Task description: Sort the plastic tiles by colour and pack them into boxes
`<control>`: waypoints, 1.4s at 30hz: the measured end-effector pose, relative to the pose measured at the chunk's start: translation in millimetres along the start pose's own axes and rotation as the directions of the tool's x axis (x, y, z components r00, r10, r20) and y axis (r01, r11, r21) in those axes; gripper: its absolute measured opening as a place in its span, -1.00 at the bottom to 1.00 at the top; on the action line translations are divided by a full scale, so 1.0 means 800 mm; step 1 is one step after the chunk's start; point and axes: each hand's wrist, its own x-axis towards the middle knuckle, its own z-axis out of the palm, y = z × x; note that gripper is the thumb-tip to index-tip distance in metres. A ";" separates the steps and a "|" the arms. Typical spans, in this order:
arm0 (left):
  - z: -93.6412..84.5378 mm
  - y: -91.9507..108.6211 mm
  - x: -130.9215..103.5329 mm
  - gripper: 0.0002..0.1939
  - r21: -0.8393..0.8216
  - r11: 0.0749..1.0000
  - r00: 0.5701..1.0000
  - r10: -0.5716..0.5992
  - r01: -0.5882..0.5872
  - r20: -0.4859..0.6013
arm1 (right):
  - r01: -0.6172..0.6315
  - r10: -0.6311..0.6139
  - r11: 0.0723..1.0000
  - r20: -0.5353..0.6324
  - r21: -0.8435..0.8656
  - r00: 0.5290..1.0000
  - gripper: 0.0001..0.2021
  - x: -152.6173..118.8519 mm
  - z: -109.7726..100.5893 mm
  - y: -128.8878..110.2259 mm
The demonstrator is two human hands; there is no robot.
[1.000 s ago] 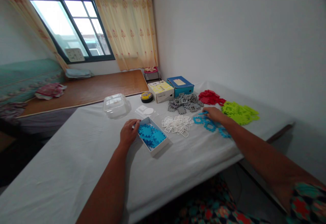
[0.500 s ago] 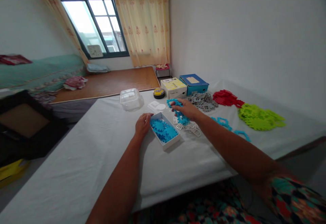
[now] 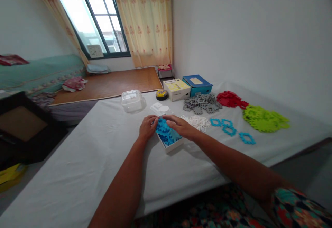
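Observation:
A small white box (image 3: 174, 147) holds a heap of blue toothed plastic pieces (image 3: 166, 138). My left hand (image 3: 148, 127) grips the box's left side near its far corner, fingers closed on the rim. Over the box's far right part, my right hand (image 3: 179, 125) has its fingers curved round blue pieces at the top of the heap; part of them is hidden beneath it. White lattice pieces (image 3: 199, 122) lie just right of that hand. Farther right, several blue frame-shaped pieces (image 3: 229, 130) rest on the white cloth.
Grey pieces (image 3: 202, 103), red pieces (image 3: 229, 99) and lime-green pieces (image 3: 264, 119) are piled at the right. A yellow-and-white box (image 3: 177, 90), a blue box (image 3: 197, 85), a round black-and-yellow tin (image 3: 161, 94) and a clear plastic container (image 3: 131, 100) stand at the back.
My right hand has moved left and down from above the white pieces to the box, bringing blue pieces with it. My left hand stays at the box's left side.

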 end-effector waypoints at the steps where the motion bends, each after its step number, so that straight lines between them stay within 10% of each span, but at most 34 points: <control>1: 0.001 -0.001 0.000 -0.63 -0.001 1.000 1.000 -0.008 0.008 -0.004 | 0.028 -0.030 0.995 -0.023 -0.097 0.999 -0.56 -0.012 -0.015 0.002; 7: 0.001 -0.005 0.002 -0.59 -0.027 0.999 0.999 -0.035 0.035 0.007 | -0.224 -0.023 0.661 -0.318 -0.716 0.948 -0.53 -0.119 -0.177 0.067; 13: 0.000 -0.003 0.003 -0.54 -0.043 0.997 0.998 -0.061 0.062 0.014 | -0.542 0.247 0.372 -0.482 -0.754 0.840 -0.40 -0.256 -0.280 0.133; 17: -0.001 -0.002 0.003 -0.52 -0.053 0.996 0.997 -0.075 0.076 0.018 | -0.512 0.272 0.500 -0.435 -0.698 0.858 -0.49 -0.282 -0.289 0.130; 22: -0.001 -0.004 0.004 -0.53 -0.063 0.994 0.996 -0.088 0.089 0.027 | -0.458 0.231 0.622 -0.410 -0.635 0.882 -0.44 -0.228 -0.273 0.102; 31: -0.003 -0.002 0.002 -0.54 -0.077 0.992 0.995 -0.096 0.099 0.041 | -0.531 0.366 0.470 -0.391 -0.705 0.844 -0.37 -0.175 -0.258 0.118; 37: -0.003 -0.003 0.003 -0.53 -0.073 0.993 0.995 -0.091 0.093 0.038 | -0.566 0.296 0.544 -0.490 -0.619 0.820 -0.59 -0.170 -0.260 0.115; 42: -0.005 0.000 0.003 -0.52 -0.076 0.992 0.994 -0.100 0.102 0.037 | -0.414 0.238 0.665 -0.348 -0.622 0.907 -0.54 -0.132 -0.249 0.109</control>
